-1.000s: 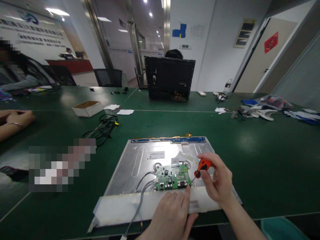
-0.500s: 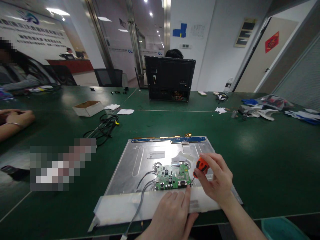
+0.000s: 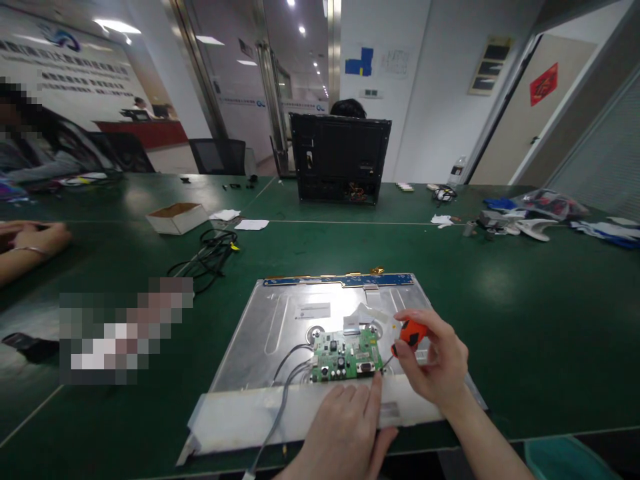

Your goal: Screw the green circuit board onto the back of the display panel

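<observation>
Fingers of the right hand (image 3: 435, 367) are closed around an orange screwdriver (image 3: 407, 335), its tip set at the green circuit board (image 3: 345, 353) on the metal panel (image 3: 280, 327). The left hand (image 3: 345, 427) is laid flat, holding nothing, just below the board.

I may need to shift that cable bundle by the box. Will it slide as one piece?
Probably not: the cable bundle lies in loose loops, so it looks floppy and should drag and uncoil. It seems light, and could snag the box.

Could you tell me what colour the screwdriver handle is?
Orange with black, seen in the head view: screwdriver in the right hand.
</observation>
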Tool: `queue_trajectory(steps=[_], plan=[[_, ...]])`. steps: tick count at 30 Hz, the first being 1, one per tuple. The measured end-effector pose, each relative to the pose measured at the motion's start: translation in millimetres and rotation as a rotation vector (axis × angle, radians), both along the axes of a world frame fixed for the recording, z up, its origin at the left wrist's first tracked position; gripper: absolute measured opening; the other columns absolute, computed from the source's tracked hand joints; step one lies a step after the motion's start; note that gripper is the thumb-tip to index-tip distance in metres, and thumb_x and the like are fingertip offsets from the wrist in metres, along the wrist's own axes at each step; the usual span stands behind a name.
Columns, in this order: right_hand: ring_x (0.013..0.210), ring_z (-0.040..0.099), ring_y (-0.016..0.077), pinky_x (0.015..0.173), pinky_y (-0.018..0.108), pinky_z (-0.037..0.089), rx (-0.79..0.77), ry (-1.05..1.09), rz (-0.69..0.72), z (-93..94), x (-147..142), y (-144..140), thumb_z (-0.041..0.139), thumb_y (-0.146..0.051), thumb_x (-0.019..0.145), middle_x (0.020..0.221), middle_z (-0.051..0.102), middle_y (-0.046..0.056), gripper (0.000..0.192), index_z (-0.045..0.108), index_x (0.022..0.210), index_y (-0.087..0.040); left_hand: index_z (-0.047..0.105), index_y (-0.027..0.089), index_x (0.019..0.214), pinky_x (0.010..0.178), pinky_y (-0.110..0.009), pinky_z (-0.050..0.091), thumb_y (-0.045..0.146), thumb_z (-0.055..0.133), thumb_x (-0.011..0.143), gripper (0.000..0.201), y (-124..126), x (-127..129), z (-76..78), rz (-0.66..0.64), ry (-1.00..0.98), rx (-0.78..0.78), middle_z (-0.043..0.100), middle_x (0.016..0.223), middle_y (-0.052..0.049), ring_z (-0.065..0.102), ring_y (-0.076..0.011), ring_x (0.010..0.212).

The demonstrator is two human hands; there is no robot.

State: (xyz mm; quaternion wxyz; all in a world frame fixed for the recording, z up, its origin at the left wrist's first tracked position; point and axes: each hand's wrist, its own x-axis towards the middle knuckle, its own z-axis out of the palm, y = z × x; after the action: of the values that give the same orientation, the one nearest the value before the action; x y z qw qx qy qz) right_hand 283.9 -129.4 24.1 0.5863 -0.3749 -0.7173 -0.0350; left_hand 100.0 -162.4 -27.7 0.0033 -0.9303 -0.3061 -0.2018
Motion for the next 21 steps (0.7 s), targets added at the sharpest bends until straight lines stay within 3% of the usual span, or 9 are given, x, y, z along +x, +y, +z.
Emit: queue_trajectory(steps=[11,21], plan=[[0.062,0.058,0.0102,0.045,0.023,0.052,0.078,-0.023,-0.118,6.0,-3.2,-1.2,0.065,-0.012,0.086,0.101,0.055,0.005,0.047,0.057,0.130,-0.027,0.045,0.004,0.132,0.073,-0.040,0.055,0.034,0.038,0.101,0.044,0.2,-1.0,0.0,0.001,-0.005,-0.013,0.070,0.097,-0.016,0.067,-0.0264,0.079],[0.071,0.063,0.0158,0.054,0.027,0.055,0.073,-0.043,-0.031,3.7,0.1,-0.4,0.057,-0.008,0.084,0.104,0.066,0.011,0.049,0.052,0.132,-0.020,0.044,0.004,0.133,0.074,-0.040,0.055,0.034,0.041,0.099,0.045,-0.9,0.8,-1.2,0.009,0.005,-0.012,0.070,0.098,-0.016,0.067,-0.0270,0.081]])
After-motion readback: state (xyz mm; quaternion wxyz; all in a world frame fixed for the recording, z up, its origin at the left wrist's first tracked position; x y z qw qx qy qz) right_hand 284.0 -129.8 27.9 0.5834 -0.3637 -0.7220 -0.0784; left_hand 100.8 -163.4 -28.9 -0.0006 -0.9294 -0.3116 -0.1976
